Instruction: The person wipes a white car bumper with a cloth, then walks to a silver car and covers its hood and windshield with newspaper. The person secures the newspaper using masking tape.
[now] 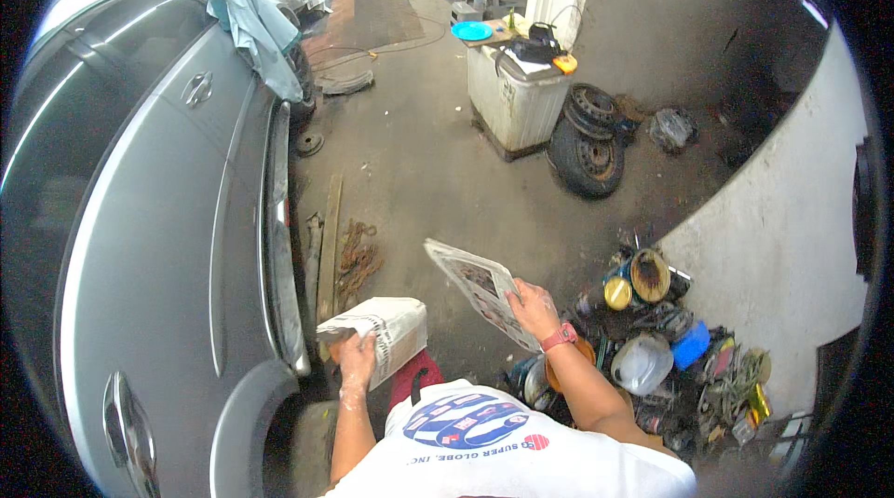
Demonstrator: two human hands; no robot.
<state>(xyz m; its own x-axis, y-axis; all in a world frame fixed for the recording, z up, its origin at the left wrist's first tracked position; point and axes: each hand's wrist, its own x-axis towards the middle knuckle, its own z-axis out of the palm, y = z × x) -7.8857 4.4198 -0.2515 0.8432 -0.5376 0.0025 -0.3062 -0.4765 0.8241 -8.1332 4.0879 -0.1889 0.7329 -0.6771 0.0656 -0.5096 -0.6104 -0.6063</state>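
My left hand (352, 358) is closed on a folded newspaper (399, 330), held low in front of me beside the car. Pale smudges mark that wrist. In my right hand (534, 310) is another folded newspaper (480, 291), tilted, its printed side partly showing; the fingers grip its right edge. A red watch (560, 337) sits on my right wrist. The two newspapers are apart from each other. To my left stands a grey car (168, 237), with a light blue-green cloth (256, 32) draped over it near the front.
A white cabinet (514, 102) ahead carries a blue plate (471, 30) and a black bag. Wheels (589, 158) lean beside it. Cans (649, 274), a clear plastic container (643, 364) and assorted scrap crowd the floor at my right. A wooden plank (330, 246) lies along the car.
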